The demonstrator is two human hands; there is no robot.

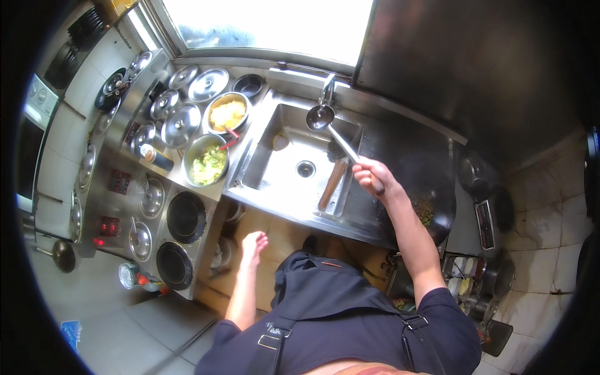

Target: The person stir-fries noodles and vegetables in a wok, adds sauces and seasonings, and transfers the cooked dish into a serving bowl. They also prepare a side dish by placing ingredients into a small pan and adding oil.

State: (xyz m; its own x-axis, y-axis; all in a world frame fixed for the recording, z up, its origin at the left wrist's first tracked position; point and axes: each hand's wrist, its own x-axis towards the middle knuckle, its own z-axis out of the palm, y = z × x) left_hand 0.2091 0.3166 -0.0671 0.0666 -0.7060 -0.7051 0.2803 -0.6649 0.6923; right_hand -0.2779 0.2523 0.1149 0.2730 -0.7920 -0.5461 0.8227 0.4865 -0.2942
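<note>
Because its round metal bowl sits at the far end of a long, thin handle, the ladle (337, 137) is probably stiff and light, yet would tip bowl-down if loosely gripped, more so when full. Its bowl hangs above the far edge of the sink (275, 172), just by the faucet (326, 87); the handle slants over the sink's right side. The right hand (372, 174), just right of the sink, is wrapped around the handle near its dark end, which seems the right place to hold; the bare metal farther up may be slippery if wet. A brown tool (333, 185) lies inside the sink, toward its right. At the sink's near side, the left hand (254, 245) is empty, fingers loosely bent. Left of the sink stands a metal pot (194, 150) of green pieces; right of it, a dark wok (433, 187).
</note>
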